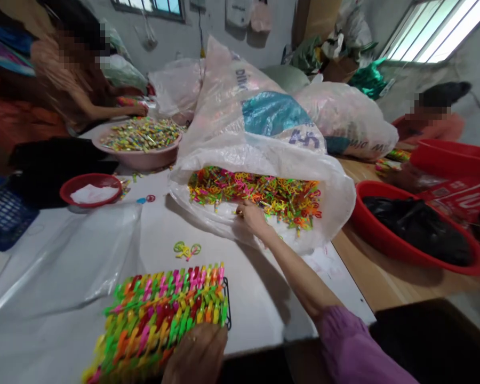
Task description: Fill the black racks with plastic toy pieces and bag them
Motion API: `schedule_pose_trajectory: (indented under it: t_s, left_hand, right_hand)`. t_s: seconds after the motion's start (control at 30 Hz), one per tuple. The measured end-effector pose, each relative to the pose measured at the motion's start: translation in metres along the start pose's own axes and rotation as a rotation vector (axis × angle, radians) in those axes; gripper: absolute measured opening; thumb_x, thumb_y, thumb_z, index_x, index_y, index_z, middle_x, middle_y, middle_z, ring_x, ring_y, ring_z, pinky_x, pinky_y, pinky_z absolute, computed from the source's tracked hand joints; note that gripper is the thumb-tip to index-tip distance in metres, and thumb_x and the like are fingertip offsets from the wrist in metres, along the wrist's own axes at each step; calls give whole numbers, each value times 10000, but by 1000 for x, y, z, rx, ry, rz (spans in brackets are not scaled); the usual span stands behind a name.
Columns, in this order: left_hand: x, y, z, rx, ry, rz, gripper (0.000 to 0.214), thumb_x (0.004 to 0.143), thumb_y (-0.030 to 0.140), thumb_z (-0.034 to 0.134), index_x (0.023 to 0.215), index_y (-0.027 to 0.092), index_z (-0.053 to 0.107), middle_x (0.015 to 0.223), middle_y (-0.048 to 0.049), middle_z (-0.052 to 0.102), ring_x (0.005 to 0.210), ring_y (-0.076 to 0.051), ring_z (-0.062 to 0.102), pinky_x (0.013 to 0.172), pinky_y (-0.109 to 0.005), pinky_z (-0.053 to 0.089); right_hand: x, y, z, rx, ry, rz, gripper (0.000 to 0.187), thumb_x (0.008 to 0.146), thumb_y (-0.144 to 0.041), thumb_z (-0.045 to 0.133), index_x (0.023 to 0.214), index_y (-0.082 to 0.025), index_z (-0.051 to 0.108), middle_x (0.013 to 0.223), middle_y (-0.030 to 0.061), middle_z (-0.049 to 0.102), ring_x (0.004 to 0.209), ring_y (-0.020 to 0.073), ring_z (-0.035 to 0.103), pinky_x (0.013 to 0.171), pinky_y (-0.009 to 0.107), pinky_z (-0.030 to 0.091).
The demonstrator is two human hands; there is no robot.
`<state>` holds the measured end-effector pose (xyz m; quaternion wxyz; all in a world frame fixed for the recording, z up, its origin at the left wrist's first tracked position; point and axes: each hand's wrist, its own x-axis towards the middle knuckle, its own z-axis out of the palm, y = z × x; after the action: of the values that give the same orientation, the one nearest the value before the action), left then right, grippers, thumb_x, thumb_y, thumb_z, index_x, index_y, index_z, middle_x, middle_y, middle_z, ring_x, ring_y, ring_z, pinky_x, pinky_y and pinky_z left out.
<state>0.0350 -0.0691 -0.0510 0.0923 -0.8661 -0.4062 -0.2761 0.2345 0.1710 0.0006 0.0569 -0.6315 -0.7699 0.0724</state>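
My left hand (198,353) lies against the near right edge of a block of colourful plastic pieces (166,309) lined up in tight rows. Its fingers are bent together over that edge, and their tips are partly hidden. A black wire frame (227,304) shows at the block's right end. My right hand (251,217) reaches into the mouth of a big white woven sack (264,149), fingers closed in a pinch. What they hold, if anything, is too small to make out. Loose bright plastic pieces (240,184) fill the opening just beyond it. Several lie on the table (186,249).
Two people sit at the far left and far right. A pink basin (138,157) of small pieces and a red dish (91,189) stand at left. Clear plastic sheeting (76,256) covers the left of the table. At right is a red tub (408,248) holding a black bag.
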Motion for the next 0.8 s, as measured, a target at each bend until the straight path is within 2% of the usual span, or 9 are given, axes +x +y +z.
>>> schedule_pose_trajectory:
  t_s: [0.1, 0.17, 0.23, 0.3, 0.4, 0.53, 0.63, 0.73, 0.8]
  left_hand:
    - [14, 2, -13, -25, -70, -8, 266, 872, 104, 399, 1046, 187, 581, 950, -35, 682, 927, -166, 619, 896, -314, 453]
    - [22, 3, -19, -13, -118, 13, 244, 862, 95, 425, 1029, 167, 588, 924, -36, 678, 887, -170, 617, 865, -315, 461]
    - [27, 3, -23, -8, -145, 43, 239, 862, 100, 432, 1036, 156, 586, 929, -40, 671, 889, -179, 608, 859, -324, 460]
    - [28, 4, -25, -23, -130, 34, 229, 866, 120, 446, 1051, 142, 578, 943, -52, 661, 912, -187, 596, 880, -335, 450]
    - [26, 5, -24, -81, -89, -23, 226, 872, 156, 460, 1070, 138, 568, 972, -70, 643, 937, -184, 582, 895, -328, 447]
    - [24, 8, -27, -98, -74, -62, 231, 872, 191, 463, 1074, 193, 576, 993, -67, 622, 962, -190, 570, 870, -329, 467]
    - [35, 4, -38, -89, -15, -114, 204, 850, 234, 524, 1039, 193, 586, 997, -80, 602, 958, -210, 559, 862, -365, 468]
    - [63, -8, -46, -124, 79, -207, 218, 844, 227, 540, 1054, 184, 578, 1026, -86, 588, 981, -202, 546, 878, -368, 456]
    - [83, -18, -42, -145, 34, -222, 190, 852, 224, 522, 1023, 178, 590, 990, -73, 605, 964, -193, 554, 876, -362, 453]
  right_hand:
    - [-68, 10, 1, -15, -2, -330, 217, 880, -164, 452, 1012, -189, 622, 1078, 84, 565, 997, 175, 515, 828, 277, 387]
    - [-115, 16, 11, 6, -53, -451, 211, 881, -143, 457, 1011, -190, 616, 1066, 79, 563, 986, 169, 508, 838, 283, 380]
    - [-151, 20, 23, 61, -44, -422, 223, 892, -151, 451, 1050, -207, 599, 1089, 71, 559, 982, 158, 508, 839, 276, 377]
    - [-174, 20, 34, 98, 38, -249, 223, 908, -196, 434, 1072, -212, 584, 1091, 72, 559, 974, 158, 512, 819, 267, 382]
    - [-181, 11, 40, 72, 69, 48, 188, 880, -302, 486, 962, -176, 599, 972, 88, 580, 892, 183, 535, 738, 272, 399]
    - [-170, -2, 37, 151, 41, 228, 146, 826, -295, 524, 861, -164, 580, 885, 81, 588, 781, 176, 549, 656, 268, 391]
    - [-164, -9, 31, 510, 93, 286, 153, 782, -320, 557, 788, -168, 569, 750, 24, 586, 652, 132, 527, 592, 232, 374]
    - [-165, -21, 31, 932, 175, 254, 243, 707, -376, 617, 805, -163, 553, 651, -30, 549, 551, 98, 469, 524, 199, 357]
    - [-166, -32, 38, 1043, 180, 221, 239, 699, -364, 611, 807, -159, 554, 625, -40, 540, 534, 94, 458, 516, 197, 362]
